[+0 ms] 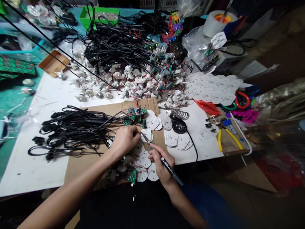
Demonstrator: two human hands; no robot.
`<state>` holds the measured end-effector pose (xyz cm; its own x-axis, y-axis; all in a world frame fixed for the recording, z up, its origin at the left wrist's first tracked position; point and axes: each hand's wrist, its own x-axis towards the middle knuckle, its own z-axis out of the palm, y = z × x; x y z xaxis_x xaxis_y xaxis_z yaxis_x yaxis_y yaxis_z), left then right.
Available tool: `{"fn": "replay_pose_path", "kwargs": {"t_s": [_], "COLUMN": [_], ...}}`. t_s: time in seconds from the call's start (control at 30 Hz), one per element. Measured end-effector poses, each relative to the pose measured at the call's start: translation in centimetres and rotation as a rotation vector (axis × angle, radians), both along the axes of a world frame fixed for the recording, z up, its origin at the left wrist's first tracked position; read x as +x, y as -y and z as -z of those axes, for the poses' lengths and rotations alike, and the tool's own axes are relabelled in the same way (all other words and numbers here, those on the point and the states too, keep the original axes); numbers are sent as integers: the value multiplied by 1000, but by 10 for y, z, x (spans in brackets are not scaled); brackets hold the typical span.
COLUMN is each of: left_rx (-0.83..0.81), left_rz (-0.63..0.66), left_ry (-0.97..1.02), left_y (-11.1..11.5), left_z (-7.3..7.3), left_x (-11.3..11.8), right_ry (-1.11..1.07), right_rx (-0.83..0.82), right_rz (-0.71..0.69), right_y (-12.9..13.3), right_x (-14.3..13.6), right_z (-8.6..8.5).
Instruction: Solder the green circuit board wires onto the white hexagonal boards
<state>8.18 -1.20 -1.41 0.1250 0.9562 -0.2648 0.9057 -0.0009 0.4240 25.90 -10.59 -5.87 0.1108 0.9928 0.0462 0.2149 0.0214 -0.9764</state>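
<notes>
The left hand is curled, thumb and fingertips drawn together, its long bare forearm slanting in from the lower left. The right hand (the busier-looking one) closes its fingers in a pinch, palm turned inward.

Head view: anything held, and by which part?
Right hand holds the soldering iron, pen-style, near the front of its handle, tip free of the fingers. Left hand: fingertips hidden, can't tell.

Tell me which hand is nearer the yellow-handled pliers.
Right. The right hand, gripping a black pen-shaped tool, is left of the pliers; the left hand is farther left, near the green circuit boards.
</notes>
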Motion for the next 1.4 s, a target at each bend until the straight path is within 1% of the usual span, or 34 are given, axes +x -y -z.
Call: {"fn": "replay_pose_path", "kwargs": {"t_s": [0.13,0.3,0.5,0.7,0.8,0.93,1.0,1.07,1.13,1.2,1.3,1.33,1.4], "left_rx": [20,42,41,58,51,79,114,168,231,299,421,440,435], "left_rz": [5,13,3,-2,3,44,73,78,58,28,-36,-54,-62], "left_ry": [4,8,19,6,-7,-11,-12,-9,16,48,29,10,-19], "left_y": [1,2,2,3,2,6,8,5,-8,-34,-94,-116,-155], "left_z": [3,7,6,6,7,9,7,1,-10,-23,-37,-40,-39], "left_x": [0,0,0,-1,-2,-2,-4,-8,-15,-21,-22,-19,-10], "right_ry": [22,73,1,-58,-84,-109,-112,-99,-83,-79,-63,-54,-40], "right_rx": [29,116,58,116,117,116,132,145,155,165,169,171,173], "right_rz": [13,25,33,70,82,111,128,144,162,174,173,174,184], "right_y": [0,0,4,8,10,10,9,8,7,6,6,6,7], "right_x": [-2,-5,0,4,3,3,5,7,10,11,12,12,12], "right_z": [1,4,3,4,6,8,7,5,3,2,4,6,10]}}
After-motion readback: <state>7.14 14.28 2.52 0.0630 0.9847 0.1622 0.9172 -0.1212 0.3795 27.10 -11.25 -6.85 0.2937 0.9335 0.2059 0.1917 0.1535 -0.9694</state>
